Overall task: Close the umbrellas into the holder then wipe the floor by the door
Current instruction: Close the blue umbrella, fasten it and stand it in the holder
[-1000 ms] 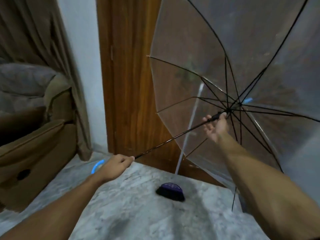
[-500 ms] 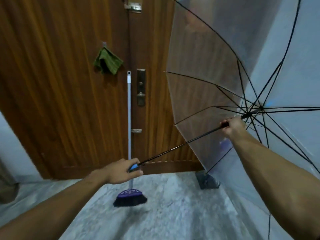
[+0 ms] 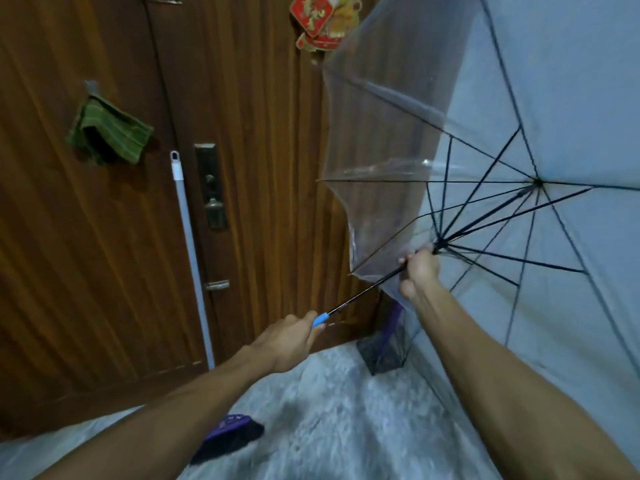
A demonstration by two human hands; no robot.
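Note:
A clear umbrella (image 3: pixel 519 109) with black ribs is spread open at the right, its shaft slanting down to the left. My left hand (image 3: pixel 287 341) grips its blue handle (image 3: pixel 320 319). My right hand (image 3: pixel 420 271) grips the runner on the shaft, just below where the ribs meet. The ribs are partly folded back. A dark see-through umbrella holder (image 3: pixel 382 351) stands on the floor against the door's right side, with a purple umbrella (image 3: pixel 393 322) in it. A green cloth (image 3: pixel 110 131) hangs on a hook on the door.
The brown wooden door (image 3: pixel 270 168) fills the view ahead, with a lock plate (image 3: pixel 211 188). A broom with a pale handle (image 3: pixel 190 251) leans on it; its purple and black head (image 3: pixel 228 438) rests on the grey marble floor (image 3: pixel 346 417). A red ornament (image 3: pixel 317 19) hangs up high.
My view has swung right and up from the sofa to the door. My right hand has pulled the runner down the shaft toward my left hand, and the canopy has started to fold.

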